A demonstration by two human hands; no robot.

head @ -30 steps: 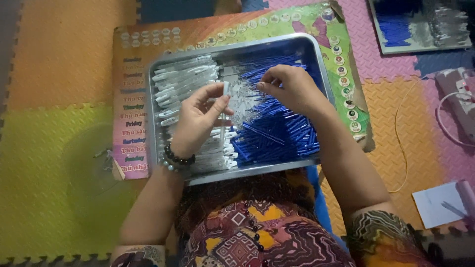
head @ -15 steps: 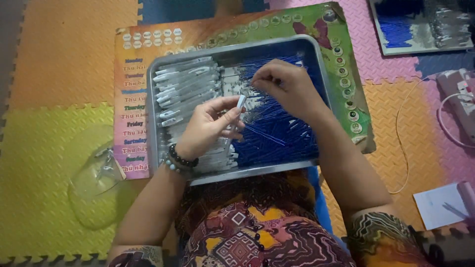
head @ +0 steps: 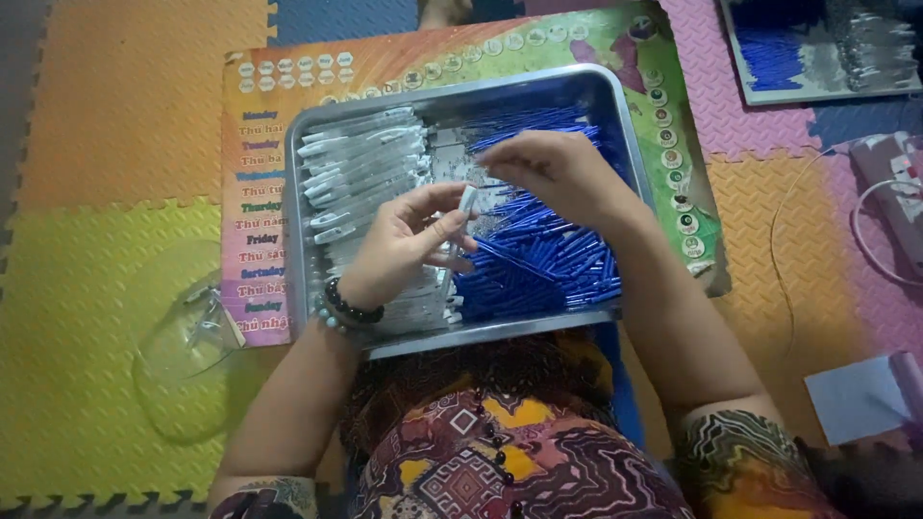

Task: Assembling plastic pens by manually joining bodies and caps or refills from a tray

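Over the tray: left hand (head: 404, 245) pinches a clear pen barrel (head: 463, 213) between closed fingers.
Right hand: (head: 558, 173) curled above the blue refills (head: 548, 259); grip cannot be told.
Tray: metal tray (head: 615, 106), clear barrels (head: 361, 163) at left.
Underneath: colourful chart (head: 260, 192), foam floor mat (head: 96, 288).

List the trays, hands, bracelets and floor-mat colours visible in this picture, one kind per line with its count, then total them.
Metal trays: 2, the near steel tray and a far tray
Hands: 2, left hand, right hand
Beaded bracelets: 2
Mat colours: 4, orange, yellow, pink, blue
Total: 10
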